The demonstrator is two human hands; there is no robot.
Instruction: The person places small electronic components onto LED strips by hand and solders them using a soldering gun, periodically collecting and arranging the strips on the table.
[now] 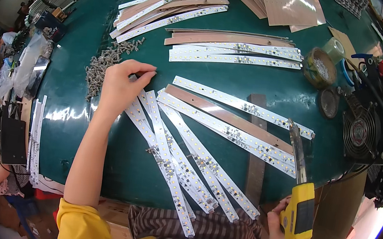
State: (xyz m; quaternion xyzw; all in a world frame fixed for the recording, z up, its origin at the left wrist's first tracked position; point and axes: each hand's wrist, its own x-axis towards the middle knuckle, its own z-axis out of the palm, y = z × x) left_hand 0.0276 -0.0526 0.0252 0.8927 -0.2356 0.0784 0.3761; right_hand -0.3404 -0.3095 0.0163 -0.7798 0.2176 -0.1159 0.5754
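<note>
A worker in yellow sleeves [85, 229] works at a green bench [62, 150], 12 o'clock being the top of the view. Near 10 o'clock, the left hand [122, 83] arches, thumb and forefinger drawn close together; whether a small piece sits in that pinch cannot be told. A heap of small metal parts [100, 70] lies just beside it, at the hand's own 10 o'clock, apparently placed for easy reach.

Between 4 and 5 o'clock, the right hand [275, 221] curls around the handle of a yellow-and-black hand tool [299, 213], its metal nose [298, 155] pointing toward 12, a hold that likely keeps fingers clear of the far end. That end shows over the uppermost white circuit strip [224, 96] at 3 o'clock; contact is unclear.

That strip's group, a brown strip [231, 118] included, crosses a dark bar [254, 182] that seems to prop it. Other white strips [168, 165] fan out, overlapping, at 6 o'clock, perhaps to leave component sections exposed. Further bundles lie at 11 [166, 23] and 1 o'clock [236, 47], seemingly kept apart as separate batches. A round dish [310, 70] stands at 2, a fan [364, 134] at 3.
</note>
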